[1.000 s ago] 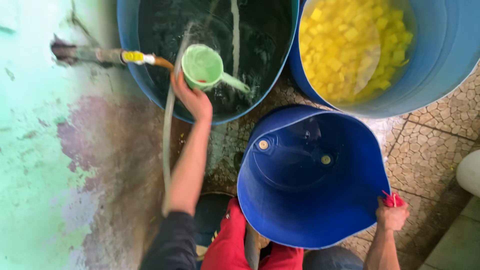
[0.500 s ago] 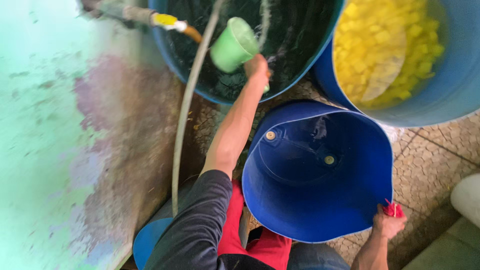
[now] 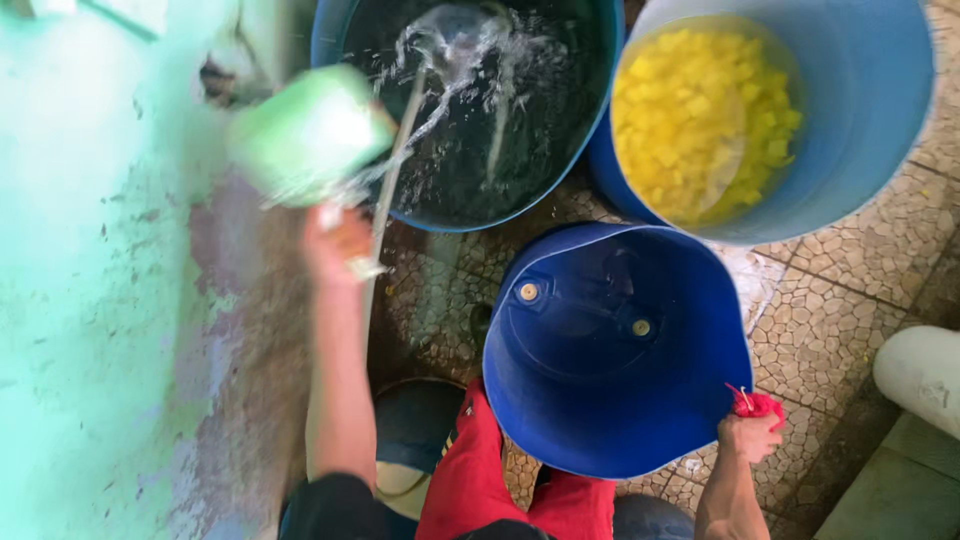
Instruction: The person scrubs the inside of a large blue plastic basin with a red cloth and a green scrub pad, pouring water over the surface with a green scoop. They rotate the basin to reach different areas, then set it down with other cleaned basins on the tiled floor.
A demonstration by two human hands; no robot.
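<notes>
Closest in, red trousers (image 3: 470,480) at the bottom edge, the person standing over a floor of small mosaic stone tiles (image 3: 830,330). The right hand (image 3: 752,436) is down at the lower right, fingers closed on the rim of a big empty blue plastic drum (image 3: 615,350) that's tipped toward the camera, with a scrap of red cloth (image 3: 757,403) bunched in the same grip. Inside the drum, two round pale fittings on its base.

Up the left side, the bare left arm stretches out, and the left hand (image 3: 338,243) is wrapped around the handle of a light green plastic scoop jug (image 3: 308,133). It's blurred, held up beside the mint-green painted wall (image 3: 90,300), with water flying off it in an arc.

That water is splashing across a dark, water-filled blue plastic tub (image 3: 470,110) just beyond the hand, and a thin pale hose (image 3: 385,205) hangs over the tub's near rim. Farthest right, touching that tub, a second large blue plastic barrel (image 3: 860,120) is filled with yellow cut chunks (image 3: 700,110) under water.
</notes>
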